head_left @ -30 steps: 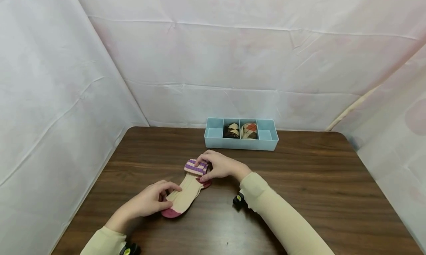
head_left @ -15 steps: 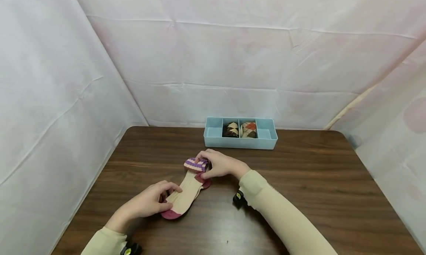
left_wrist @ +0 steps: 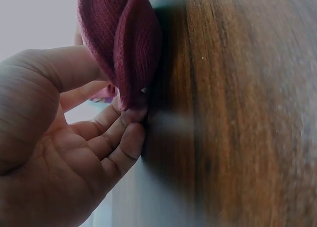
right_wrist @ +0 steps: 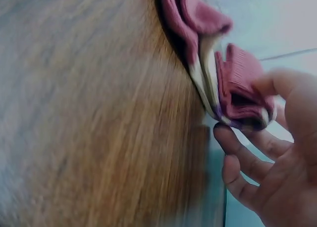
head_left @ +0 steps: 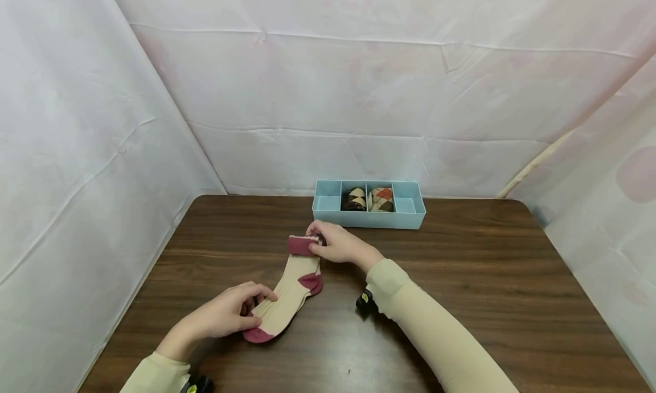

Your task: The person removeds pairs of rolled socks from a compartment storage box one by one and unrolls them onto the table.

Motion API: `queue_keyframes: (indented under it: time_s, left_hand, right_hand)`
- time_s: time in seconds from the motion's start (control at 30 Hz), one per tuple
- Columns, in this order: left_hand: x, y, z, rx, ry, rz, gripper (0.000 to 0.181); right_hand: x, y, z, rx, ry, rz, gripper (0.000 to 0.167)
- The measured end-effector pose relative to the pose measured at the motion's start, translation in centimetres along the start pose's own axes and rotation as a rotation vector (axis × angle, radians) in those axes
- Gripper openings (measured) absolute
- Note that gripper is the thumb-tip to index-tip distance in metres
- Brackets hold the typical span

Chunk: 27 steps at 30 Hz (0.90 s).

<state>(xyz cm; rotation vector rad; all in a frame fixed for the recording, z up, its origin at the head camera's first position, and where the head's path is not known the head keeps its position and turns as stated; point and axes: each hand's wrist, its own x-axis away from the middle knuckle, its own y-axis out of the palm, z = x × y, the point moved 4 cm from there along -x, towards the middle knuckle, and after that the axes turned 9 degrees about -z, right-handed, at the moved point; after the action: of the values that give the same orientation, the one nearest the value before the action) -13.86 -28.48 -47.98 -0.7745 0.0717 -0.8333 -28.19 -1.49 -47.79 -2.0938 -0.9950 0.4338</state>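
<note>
A pair of cream socks (head_left: 288, 293) with burgundy heels and toes lies stacked at a slant on the table. Their cuff end is folded over, showing a burgundy band (head_left: 301, 245). My left hand (head_left: 229, 310) holds the toe end between thumb and fingers; in the left wrist view the burgundy toes (left_wrist: 130, 44) stick out past the thumb. At the cuff, my right hand (head_left: 338, 243) pinches the fold, thumb on top and some fingers underneath. The right wrist view shows the cuff's rolled layers (right_wrist: 242, 88) with a little purple at the bottom.
Beyond the hands, near the table's back edge, stands a light blue divided box (head_left: 369, 219). Its middle compartments hold a dark patterned sock roll (head_left: 354, 200) and an argyle sock roll (head_left: 381, 200). White cloth (head_left: 307, 85) hangs behind and at both sides.
My right hand has moved a little away from me along the cuff. The fold has turned from purple and white stripes to a burgundy band. My left hand stays at the toes.
</note>
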Motion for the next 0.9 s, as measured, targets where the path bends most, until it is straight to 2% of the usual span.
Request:
queue_keyframes:
  time_s: [0.17,0.37,0.6,0.73,0.9]
  left_hand:
    - [0.4,0.2,-0.1,0.019,0.007,-0.033,0.045]
    - [0.4,0.4,-0.2,0.011,0.012,-0.018,0.041]
    - [0.2,0.5,-0.5,0.012,-0.001,0.029,0.042]
    - [0.3,0.4,-0.3,0.024,0.002,0.026,0.048]
    - [0.5,0.3,0.2,0.038,0.011,0.002,0.049]
  right_hand:
    - [0.2,-0.2,0.4,0.007,0.046,0.036,0.026]
    - [0.7,-0.2,0.7,0.03,0.026,0.002,0.013]
    - [1.0,-0.2,1.4,-0.035,0.043,-0.095,0.044]
    - [0.8,-0.2,1.3,-0.005,0.017,-0.068,0.031]
    - [0.5,-0.5,1.4,0.049,0.018,0.024,0.019]
